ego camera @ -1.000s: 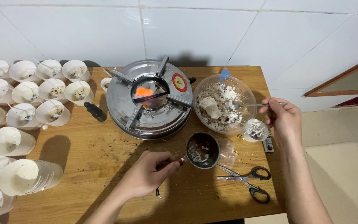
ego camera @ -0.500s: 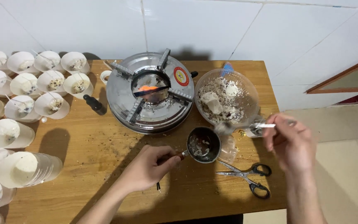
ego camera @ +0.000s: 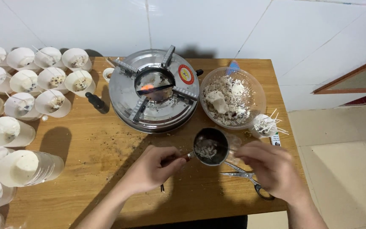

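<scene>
Holding the handle of a small dark metal pot, the left hand has its grip closed around that handle; the pot stands on the wooden desk, just in front of the round metal stove, which serves as landmark for this entry.

Head view, only view available: stove at desk centre, near the wall, an orange glow visible in its burner well; pot holds a little pale, flecked material; right hand hovers just right of the pot, fingers curled together, whether they pinch anything I cannot tell; scissors lie on the desk partly under that hand, right and forward of the stove; clear bowl of white chunks and flecks just right of the stove; small cup of thin white sticks right of the stove, beside the bowl; dark dropper bottle just left of the stove; rows of clear cups with white filling well left of the stove; crumbs scattered on the desk before it.

Risks, judged: pot small and held by the handle alone, so a twist of the wrist could spill its contents; the lit stove sits near both forearms, so a careless reach could burn; scissors under the right hand could catch a finger.
</scene>
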